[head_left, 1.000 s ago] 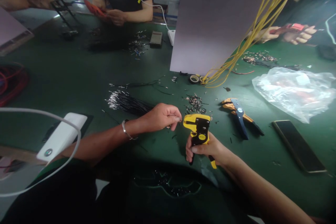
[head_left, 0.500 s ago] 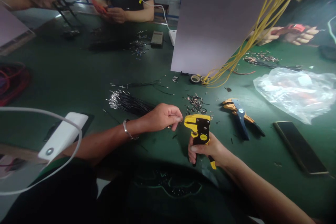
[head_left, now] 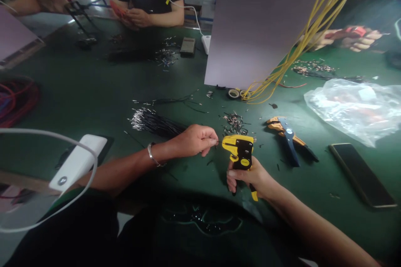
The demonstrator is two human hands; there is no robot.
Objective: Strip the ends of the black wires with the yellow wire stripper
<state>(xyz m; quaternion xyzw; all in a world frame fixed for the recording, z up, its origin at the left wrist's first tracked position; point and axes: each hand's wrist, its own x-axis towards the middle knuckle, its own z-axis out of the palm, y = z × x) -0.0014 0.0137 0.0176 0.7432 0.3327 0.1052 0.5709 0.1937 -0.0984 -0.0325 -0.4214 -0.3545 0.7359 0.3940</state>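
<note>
My right hand point(head_left: 242, 175) is wrapped round the grip of a yellow and black wire stripper point(head_left: 238, 150), its jaws pointing left. Just left of those jaws, my left hand point(head_left: 202, 139) pinches a thin dark wire point(head_left: 219, 142) between thumb and fingertips; most of it is hidden by the hand. A bundle of black wires point(head_left: 156, 122) with bright metal ends lies beyond my left wrist. Behind the stripper is a small heap of cut wire scraps point(head_left: 234, 123).
To the right lie a blue and orange wire stripper point(head_left: 290, 137), a phone point(head_left: 361, 175) and a clear plastic bag point(head_left: 357, 108). Yellow wires point(head_left: 291, 62) hang beside a grey panel point(head_left: 253, 29). A white power strip point(head_left: 78, 162) is at left. Co-workers' hands point(head_left: 138, 17) hold red tools across the table.
A small gap with a thin wire now shows between my left fingertips and the stripper's jaws. Both hands otherwise keep nearly the same place; the whole view has shifted slightly.
</note>
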